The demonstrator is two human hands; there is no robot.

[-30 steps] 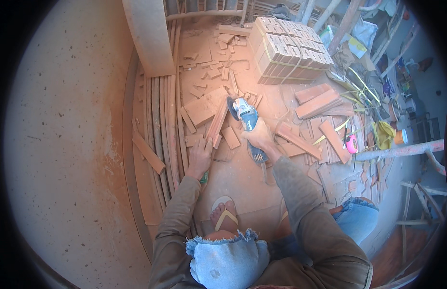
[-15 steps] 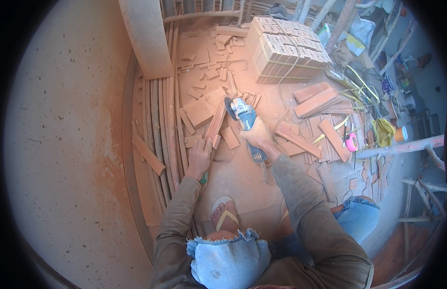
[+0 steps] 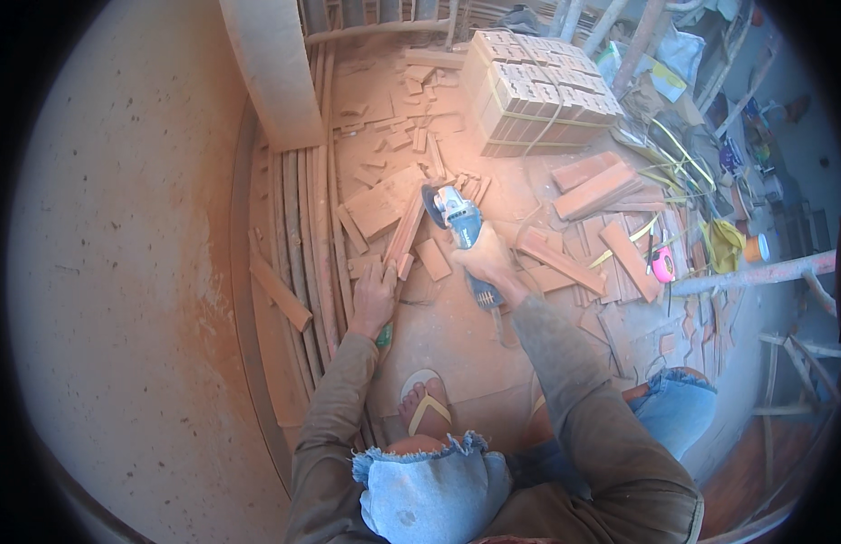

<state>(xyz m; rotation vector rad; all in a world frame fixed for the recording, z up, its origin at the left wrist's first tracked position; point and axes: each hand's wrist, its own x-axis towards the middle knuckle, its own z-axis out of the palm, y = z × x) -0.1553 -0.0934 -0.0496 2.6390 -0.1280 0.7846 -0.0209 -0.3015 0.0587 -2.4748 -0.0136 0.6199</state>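
My right hand (image 3: 490, 257) is wrapped round the body of a blue angle grinder (image 3: 464, 220). Its dark disc (image 3: 432, 206) is at the right edge of a long reddish clay tile strip (image 3: 408, 231), near the far end; I cannot tell whether it touches. My left hand (image 3: 377, 295) grips the strip's near end, fingers closed over it. Under the strip's far part lies a wider flat clay piece (image 3: 373, 207). A short offcut (image 3: 433, 259) rests on the floor between my hands.
Strapped clay tiles (image 3: 543, 100) stand at the far right. Loose tile strips (image 3: 597, 192) and a pink tape measure (image 3: 662, 266) lie to the right. Long poles (image 3: 298, 236) run along the left wall (image 3: 139, 272). Broken pieces (image 3: 398, 140) and orange dust cover the far floor. My sandalled foot (image 3: 426, 405) is close below.
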